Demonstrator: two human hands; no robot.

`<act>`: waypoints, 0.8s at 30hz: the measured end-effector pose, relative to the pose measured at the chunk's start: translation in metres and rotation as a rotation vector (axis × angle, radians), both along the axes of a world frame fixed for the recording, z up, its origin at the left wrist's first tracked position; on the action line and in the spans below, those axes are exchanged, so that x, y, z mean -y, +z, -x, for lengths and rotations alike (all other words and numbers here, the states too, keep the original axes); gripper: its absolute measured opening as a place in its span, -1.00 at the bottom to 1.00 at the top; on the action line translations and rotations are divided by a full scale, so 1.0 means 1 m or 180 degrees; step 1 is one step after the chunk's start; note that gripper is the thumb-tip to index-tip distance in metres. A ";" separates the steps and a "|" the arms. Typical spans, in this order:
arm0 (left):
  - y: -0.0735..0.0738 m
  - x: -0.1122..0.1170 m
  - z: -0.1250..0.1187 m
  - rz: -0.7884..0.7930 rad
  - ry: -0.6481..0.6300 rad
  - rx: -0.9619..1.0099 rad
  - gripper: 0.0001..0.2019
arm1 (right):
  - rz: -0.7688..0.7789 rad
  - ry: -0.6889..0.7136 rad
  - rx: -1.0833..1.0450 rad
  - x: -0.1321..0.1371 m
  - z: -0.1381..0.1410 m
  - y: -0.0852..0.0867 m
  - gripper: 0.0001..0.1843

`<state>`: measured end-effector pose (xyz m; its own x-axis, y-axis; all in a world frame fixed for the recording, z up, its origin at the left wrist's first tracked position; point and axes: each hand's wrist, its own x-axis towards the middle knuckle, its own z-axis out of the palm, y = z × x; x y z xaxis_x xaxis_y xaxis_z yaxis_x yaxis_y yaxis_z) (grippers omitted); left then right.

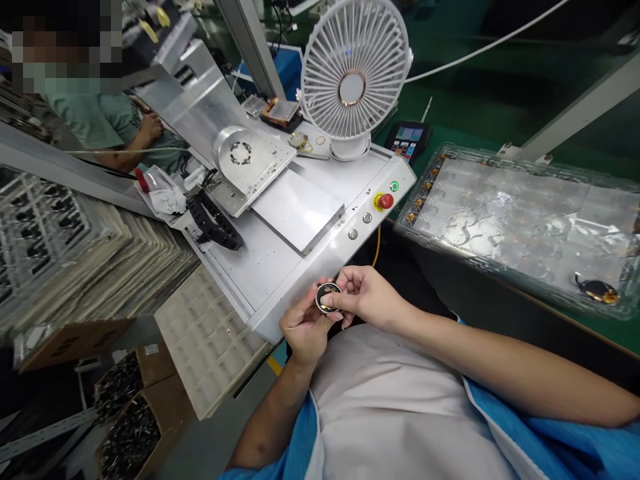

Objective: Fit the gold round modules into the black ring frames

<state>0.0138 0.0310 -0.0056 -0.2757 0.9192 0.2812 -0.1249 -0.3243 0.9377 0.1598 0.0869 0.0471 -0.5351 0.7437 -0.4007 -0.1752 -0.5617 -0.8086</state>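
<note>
While between 2 hands point(305, 330) point(371, 298), 1 disc point(329, 297)

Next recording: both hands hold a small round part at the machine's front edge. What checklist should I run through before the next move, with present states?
1. Round part pinched between left hand and right hand: ok.
2. Part's face free of damage: cannot tell, too small.
3. Round fixture recess free: cannot tell.
4. Green light lit beside the uncovered red stop button: ok.
5. Co-worker's hand away from the fixture: ok.
</note>
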 end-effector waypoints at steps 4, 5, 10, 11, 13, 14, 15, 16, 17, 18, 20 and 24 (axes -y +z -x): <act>0.008 -0.004 0.001 0.0133 0.0192 0.0158 -0.53 | -0.0368 0.0095 0.0534 -0.037 -0.007 0.006 -0.33; 0.011 -0.005 0.003 0.0129 0.0139 0.0213 -0.55 | -0.0500 -0.0215 0.0674 -0.050 -0.010 0.008 -0.34; 0.023 -0.010 0.014 0.0172 -0.0427 0.0098 -0.58 | -0.0634 -0.1408 0.1112 -0.112 -0.020 0.014 -0.55; 0.024 -0.010 0.015 0.0133 -0.0437 -0.0038 -0.52 | -0.0670 -0.1358 0.1121 -0.119 -0.020 0.016 -0.58; 0.024 -0.011 0.017 0.0002 -0.0296 -0.0358 -0.36 | -0.0881 -0.1300 0.1081 -0.122 -0.021 0.018 -0.60; 0.023 -0.011 0.016 -0.0065 -0.0181 -0.0533 -0.30 | -0.1010 -0.1318 0.1035 -0.118 -0.021 0.019 -0.60; 0.022 -0.010 0.016 -0.0116 -0.0069 -0.0708 -0.25 | -0.1119 -0.1333 0.0983 -0.111 -0.022 0.020 -0.59; 0.020 -0.010 0.015 -0.0148 0.0024 -0.0872 -0.22 | -0.1193 -0.1291 0.0930 -0.101 -0.022 0.021 -0.58; 0.018 -0.009 0.014 -0.0166 0.0088 -0.1010 -0.20 | -0.1226 -0.1169 0.0881 -0.089 -0.023 0.022 -0.56; 0.017 -0.008 0.013 -0.0171 0.0122 -0.1114 -0.18 | -0.1216 -0.0966 0.0838 -0.076 -0.023 0.023 -0.55; 0.014 -0.007 0.011 -0.0144 0.0128 -0.1243 -0.14 | -0.1104 -0.0455 0.0767 -0.049 -0.023 0.022 -0.53; 0.012 -0.007 0.009 -0.0050 0.0055 -0.1352 -0.17 | -0.0919 0.0129 0.0751 -0.013 -0.020 0.016 -0.57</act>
